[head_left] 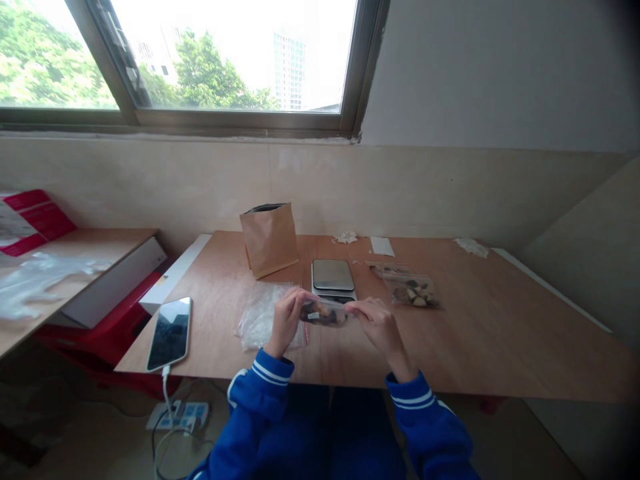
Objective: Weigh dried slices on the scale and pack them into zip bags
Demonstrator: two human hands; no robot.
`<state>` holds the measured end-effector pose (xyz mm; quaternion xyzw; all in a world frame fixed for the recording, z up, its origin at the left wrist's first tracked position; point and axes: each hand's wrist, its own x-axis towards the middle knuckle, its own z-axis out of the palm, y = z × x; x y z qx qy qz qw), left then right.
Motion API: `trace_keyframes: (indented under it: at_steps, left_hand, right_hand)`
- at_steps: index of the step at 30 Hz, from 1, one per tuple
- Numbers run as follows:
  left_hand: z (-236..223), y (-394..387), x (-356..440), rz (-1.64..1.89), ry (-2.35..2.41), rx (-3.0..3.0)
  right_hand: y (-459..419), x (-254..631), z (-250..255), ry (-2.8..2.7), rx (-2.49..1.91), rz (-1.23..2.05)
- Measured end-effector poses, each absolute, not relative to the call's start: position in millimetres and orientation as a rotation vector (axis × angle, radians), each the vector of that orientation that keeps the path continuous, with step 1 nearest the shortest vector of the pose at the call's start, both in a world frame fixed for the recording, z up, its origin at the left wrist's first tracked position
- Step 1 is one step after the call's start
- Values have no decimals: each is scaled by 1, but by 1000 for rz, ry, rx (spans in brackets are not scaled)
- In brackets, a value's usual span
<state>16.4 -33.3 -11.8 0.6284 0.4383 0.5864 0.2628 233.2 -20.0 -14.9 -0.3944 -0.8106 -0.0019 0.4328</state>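
Note:
Between my two hands a clear plastic zip bag [326, 313] is stretched out, with dark and tan pieces inside. My left hand [288, 320] pinches its left upper corner, and my right hand [379, 328] pinches the right one. Just behind the bag is a small digital scale [333, 276] with a metal plate, its front partly hidden. Under and left of my left hand lies a pile of flat clear plastic bags [257, 319]. Right of the scale, a filled zip bag [414, 291] of similar pieces lies on the table, overlapping another one [387, 269] behind it.
A brown paper pouch [270, 240] stands at the back of the wooden table [490, 333]. At the left edge lies a phone [171, 335] with a cable running down to a power strip [177, 416]. Crumpled tissue [471, 247] and a white paper [383, 247] lie near the wall.

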Motion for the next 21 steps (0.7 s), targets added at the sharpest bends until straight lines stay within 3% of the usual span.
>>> trace_keyframes:
  at_steps: [15, 21]
  left_hand:
    - [-33, -43, 39, 1687, 1283, 1246]
    - [6, -54, 68, 1643, 1202, 1464]
  right_hand:
    - [-34, 241, -23, -1597, -1150, 598]
    - [-20, 241, -42, -1049, -1199, 747]
